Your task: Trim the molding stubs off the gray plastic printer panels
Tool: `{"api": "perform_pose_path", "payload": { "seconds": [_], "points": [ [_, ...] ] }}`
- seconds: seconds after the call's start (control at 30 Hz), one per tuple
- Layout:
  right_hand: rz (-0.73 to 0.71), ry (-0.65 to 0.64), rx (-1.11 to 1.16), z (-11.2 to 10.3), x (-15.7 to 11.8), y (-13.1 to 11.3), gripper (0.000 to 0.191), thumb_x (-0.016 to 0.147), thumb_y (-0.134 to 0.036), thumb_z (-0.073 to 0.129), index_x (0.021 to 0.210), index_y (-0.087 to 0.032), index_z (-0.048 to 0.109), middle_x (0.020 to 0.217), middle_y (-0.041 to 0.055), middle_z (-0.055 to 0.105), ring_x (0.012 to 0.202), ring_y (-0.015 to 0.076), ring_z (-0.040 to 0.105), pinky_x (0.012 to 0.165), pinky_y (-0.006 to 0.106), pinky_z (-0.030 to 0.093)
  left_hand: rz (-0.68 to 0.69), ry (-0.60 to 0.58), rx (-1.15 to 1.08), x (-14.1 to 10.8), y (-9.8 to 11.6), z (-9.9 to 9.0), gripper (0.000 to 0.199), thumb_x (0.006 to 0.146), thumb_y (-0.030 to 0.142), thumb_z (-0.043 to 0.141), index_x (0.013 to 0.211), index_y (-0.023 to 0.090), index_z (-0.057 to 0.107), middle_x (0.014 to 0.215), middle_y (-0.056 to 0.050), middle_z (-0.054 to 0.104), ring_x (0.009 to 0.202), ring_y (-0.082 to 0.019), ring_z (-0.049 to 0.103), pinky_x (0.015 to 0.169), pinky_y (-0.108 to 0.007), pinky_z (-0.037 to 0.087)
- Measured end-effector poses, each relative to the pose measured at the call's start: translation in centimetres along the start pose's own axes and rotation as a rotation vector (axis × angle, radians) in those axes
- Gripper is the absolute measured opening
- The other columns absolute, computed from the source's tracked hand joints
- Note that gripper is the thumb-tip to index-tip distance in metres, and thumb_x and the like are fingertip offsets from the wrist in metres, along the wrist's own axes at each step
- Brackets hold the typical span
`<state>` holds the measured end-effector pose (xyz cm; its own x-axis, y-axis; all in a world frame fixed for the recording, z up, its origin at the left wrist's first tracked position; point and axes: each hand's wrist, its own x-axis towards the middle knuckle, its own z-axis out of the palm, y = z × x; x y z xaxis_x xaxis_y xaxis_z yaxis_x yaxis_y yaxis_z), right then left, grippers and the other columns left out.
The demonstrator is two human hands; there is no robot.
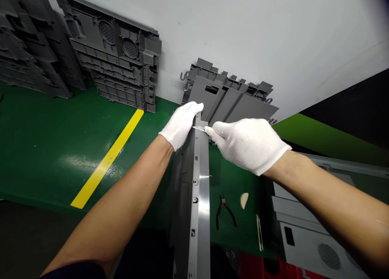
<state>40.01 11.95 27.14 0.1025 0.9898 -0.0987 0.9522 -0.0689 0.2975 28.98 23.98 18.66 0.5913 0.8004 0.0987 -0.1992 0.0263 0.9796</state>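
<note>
- Head view: the gray panel [203, 198] stands on edge between the forearms, its narrow rim facing up and its far end near the ribbed panel [232, 100] against the wall [258, 35].
- Left hand [184, 123], white-gloved: closed over the far end of the rim. Right hand [249, 145], also gloved: gripping a slim blade [199, 128] laid across the rim. Whether the cutting edge touches the surface cannot be told from this angle.
- Hazard, cut: the blade tip points toward the left hand. Excess force or a catch at a rim slot could drive it into the fabric glove, which likely offers little protection.
- Hazard, surface damage: a steep blade angle could gouge or scratch the smooth, satin side face.
- Hazard, tipping: the panel presents a narrow profile; a loosened left hand or a sideways push could let it lean.
- Materials: the panel appears to be molded plastic, straight-edged, with small round and rectangular openings along the rim. Gray panels [121, 56] at the left carry ribs and round grilles.
- Table [51, 145]: glossy green, crossed by flat yellow tape [106, 161]. Black-handled cutters [223, 212], a cream half-disc [244, 200] and slender tweezers [259, 232] lie right of the gray panel.
</note>
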Motion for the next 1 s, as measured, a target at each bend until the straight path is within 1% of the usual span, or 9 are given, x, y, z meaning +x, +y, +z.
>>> {"api": "perform_pose_path", "payload": {
  "seconds": [0.23,0.37,0.53,0.67,0.77,0.8,0.87,0.93,1.0],
  "points": [
    [-0.010,0.034,0.027,0.3,-0.4,0.1,0.070,0.101,-0.061,0.011,0.079,-0.020,0.064,0.054,0.0041,0.054,0.055,0.0192,0.054,0.058,0.030,0.026,-0.008,-0.008,0.002,0.1,0.0,0.0,0.034,0.096,0.026,0.052,0.065,0.019,0.044,0.070,0.001,0.043,0.067,-0.014,0.038,0.068,-0.029,0.031],
    [-0.050,0.097,0.068,0.7,-0.5,0.4,0.065,0.102,-0.059,0.018,0.073,-0.020,0.061,0.049,0.0014,0.048,0.047,0.0158,0.046,0.056,0.028,0.022,-0.012,-0.023,0.028,-0.1,0.3,0.0,0.033,0.097,0.027,0.050,0.066,0.019,0.045,0.071,0.001,0.042,0.068,-0.013,0.038,0.068,-0.028,0.031],
    [-0.099,0.135,0.231,0.9,-0.8,0.3,0.060,0.102,-0.059,0.027,0.067,-0.021,0.056,0.046,-0.0019,0.041,0.042,0.0122,0.036,0.053,0.028,0.018,-0.038,-0.018,0.034,0.0,0.4,-0.2,0.033,0.096,0.029,0.052,0.066,0.018,0.044,0.071,0.001,0.044,0.068,-0.013,0.039,0.069,-0.028,0.032],
    [-0.163,0.091,0.560,0.3,-1.8,-0.1,0.055,0.101,-0.058,0.035,0.063,-0.021,0.051,0.049,-0.0041,0.038,0.043,0.0101,0.030,0.050,0.027,0.021,-0.054,0.035,-0.021,0.3,0.2,-0.5,0.031,0.093,0.032,0.058,0.067,0.019,0.047,0.068,0.001,0.045,0.067,-0.014,0.041,0.071,-0.029,0.036],
    [0.054,0.227,0.990,0.0,-2.6,0.6,0.050,0.100,-0.058,0.042,0.068,-0.021,0.054,0.055,-0.0041,0.042,0.049,0.0100,0.034,0.050,0.025,0.027,-0.023,0.058,-0.016,-0.1,0.3,-0.8,0.033,0.090,0.039,0.062,0.067,0.020,0.048,0.070,0.000,0.048,0.071,-0.016,0.044,0.076,-0.031,0.038],
    [0.143,0.268,1.144,0.1,-3.0,1.0,0.048,0.099,-0.057,0.044,0.071,-0.021,0.056,0.054,-0.0044,0.042,0.049,0.0099,0.034,0.049,0.025,0.029,-0.025,0.034,-0.010,-0.3,0.3,-0.9,0.034,0.090,0.041,0.062,0.067,0.020,0.048,0.071,0.000,0.048,0.071,-0.016,0.044,0.075,-0.031,0.039],
    [0.272,0.271,1.402,0.6,-4.1,1.6,0.046,0.099,-0.058,0.045,0.077,-0.021,0.060,0.051,-0.0057,0.041,0.045,0.0097,0.034,0.045,0.024,0.029,-0.048,-0.073,-0.003,-0.7,0.5,-1.4,0.029,0.086,0.039,0.067,0.072,0.020,0.051,0.075,0.001,0.050,0.072,-0.015,0.046,0.074,-0.031,0.039],
    [0.340,0.194,1.585,1.8,-5.7,1.6,0.046,0.099,-0.059,0.044,0.081,-0.021,0.061,0.047,-0.0071,0.038,0.040,0.0091,0.030,0.040,0.024,0.027,-0.075,-0.192,-0.001,-0.7,0.7,-2.0,0.020,0.079,0.030,0.074,0.084,0.020,0.057,0.086,0.000,0.056,0.079,-0.015,0.051,0.077,-0.031,0.043],
    [0.407,0.117,1.741,3.6,-7.8,0.9,0.046,0.098,-0.061,0.045,0.082,-0.020,0.061,0.046,-0.0080,0.037,0.037,0.0079,0.026,0.036,0.023,0.024,-0.080,-0.222,0.068,-0.6,1.3,-2.6,0.020,0.080,0.029,0.072,0.096,0.021,0.063,0.100,-0.003,0.064,0.092,-0.019,0.058,0.086,-0.036,0.046]
  ]
}}
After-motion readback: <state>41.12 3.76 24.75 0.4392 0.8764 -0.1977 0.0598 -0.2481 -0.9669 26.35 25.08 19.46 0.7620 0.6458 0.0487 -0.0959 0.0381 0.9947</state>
